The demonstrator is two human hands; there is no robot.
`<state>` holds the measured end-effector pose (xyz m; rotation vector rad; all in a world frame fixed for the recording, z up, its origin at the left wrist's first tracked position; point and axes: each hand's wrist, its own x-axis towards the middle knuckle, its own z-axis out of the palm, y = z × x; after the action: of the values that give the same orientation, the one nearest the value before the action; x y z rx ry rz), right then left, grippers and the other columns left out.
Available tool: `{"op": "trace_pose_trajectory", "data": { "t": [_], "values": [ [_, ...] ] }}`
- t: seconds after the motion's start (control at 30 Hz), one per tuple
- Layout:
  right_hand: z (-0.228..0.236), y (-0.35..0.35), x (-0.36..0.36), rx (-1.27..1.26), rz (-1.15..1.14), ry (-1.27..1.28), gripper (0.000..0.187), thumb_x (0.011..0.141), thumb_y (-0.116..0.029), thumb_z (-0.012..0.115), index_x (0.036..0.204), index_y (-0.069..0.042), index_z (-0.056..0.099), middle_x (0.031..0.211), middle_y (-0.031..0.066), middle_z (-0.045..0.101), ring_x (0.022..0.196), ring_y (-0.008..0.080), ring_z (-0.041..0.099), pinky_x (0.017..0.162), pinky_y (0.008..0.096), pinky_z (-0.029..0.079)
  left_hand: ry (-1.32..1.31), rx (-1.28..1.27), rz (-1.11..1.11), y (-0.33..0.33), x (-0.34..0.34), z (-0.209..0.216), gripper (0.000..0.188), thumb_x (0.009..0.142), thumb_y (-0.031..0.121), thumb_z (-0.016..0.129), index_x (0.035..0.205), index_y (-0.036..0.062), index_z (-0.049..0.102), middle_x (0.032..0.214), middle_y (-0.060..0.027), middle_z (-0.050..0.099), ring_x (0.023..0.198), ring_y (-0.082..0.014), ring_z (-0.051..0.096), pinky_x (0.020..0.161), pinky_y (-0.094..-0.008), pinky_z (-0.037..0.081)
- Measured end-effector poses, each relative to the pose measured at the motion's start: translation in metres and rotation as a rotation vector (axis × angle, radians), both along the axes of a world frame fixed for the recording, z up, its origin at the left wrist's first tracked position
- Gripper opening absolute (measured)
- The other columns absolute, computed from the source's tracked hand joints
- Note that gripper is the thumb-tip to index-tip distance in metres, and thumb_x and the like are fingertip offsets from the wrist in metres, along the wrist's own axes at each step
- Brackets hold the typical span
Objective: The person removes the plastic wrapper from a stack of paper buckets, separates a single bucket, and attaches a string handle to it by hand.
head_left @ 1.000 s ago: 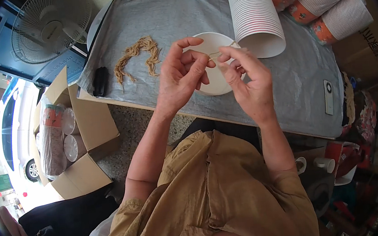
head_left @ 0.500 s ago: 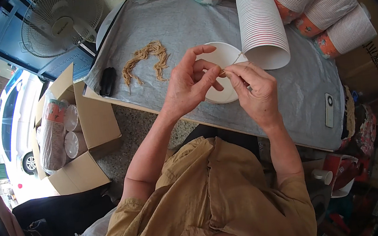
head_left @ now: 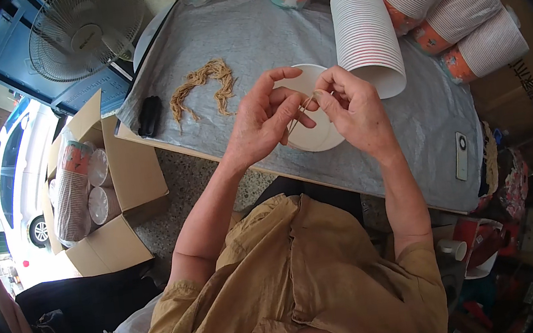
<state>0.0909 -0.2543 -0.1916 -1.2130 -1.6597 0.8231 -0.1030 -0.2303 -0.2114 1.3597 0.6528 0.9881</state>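
Thumb and finger of my left hand (head_left: 260,120) pinch a thin tan strand (head_left: 295,122), its ends hanging below the fingers. My right hand (head_left: 357,111) pinches the same strand just to the right, the fingertips of both hands almost meeting. Both hands are held over a round white tub (head_left: 317,139), its inside partly hidden by them. To the left on the grey cloth lies a loose bundle of similar tan strands (head_left: 222,73), curved like an arch. Beyond it is a small black object (head_left: 150,116) whose kind I cannot make out.
A long stack of white paper tubs (head_left: 366,33) lies behind my right hand. Wrapped orange-and-white stacks (head_left: 473,18) stand at the far right. A white remote (head_left: 460,156) rests near the right edge. On the left are an open carton (head_left: 138,161) and a fan (head_left: 86,39).
My right hand has turned and drawn in toward the left fingers. The strand's end that stuck out to the upper right is gone from there; strand ends now hang below my left fingers.
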Motion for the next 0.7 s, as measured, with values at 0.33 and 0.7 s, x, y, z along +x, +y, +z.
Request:
{"op": "trace_pose_trajectory", "data": {
  "t": [0.33,0.7],
  "values": [
    [0.008,-0.002,0.002,-0.07,0.127,0.049,0.004,0.099,-0.002,0.057,0.097,0.0,0.055,0.082,-0.0005,0.054,0.075,0.0051,0.052,0.068,0.0227,0.045,0.078,-0.261,-0.209,0.007,-0.007,-0.017,0.028,0.106,0.029,0.056,0.108,0.0042,0.069,0.081,0.0016,0.064,0.07,-0.0057,0.058,0.061,-0.0217,0.045],
    [-0.004,0.013,0.002,-0.118,0.156,0.104,0.003,0.097,0.0,0.057,0.098,0.001,0.059,0.08,-0.0012,0.058,0.07,0.0044,0.052,0.065,0.0225,0.048,0.09,-0.165,-0.15,0.019,-0.028,-0.022,0.025,0.101,0.026,0.066,0.107,0.002,0.071,0.086,0.003,0.066,0.074,-0.0036,0.057,0.065,-0.0202,0.047]
  ]
}}
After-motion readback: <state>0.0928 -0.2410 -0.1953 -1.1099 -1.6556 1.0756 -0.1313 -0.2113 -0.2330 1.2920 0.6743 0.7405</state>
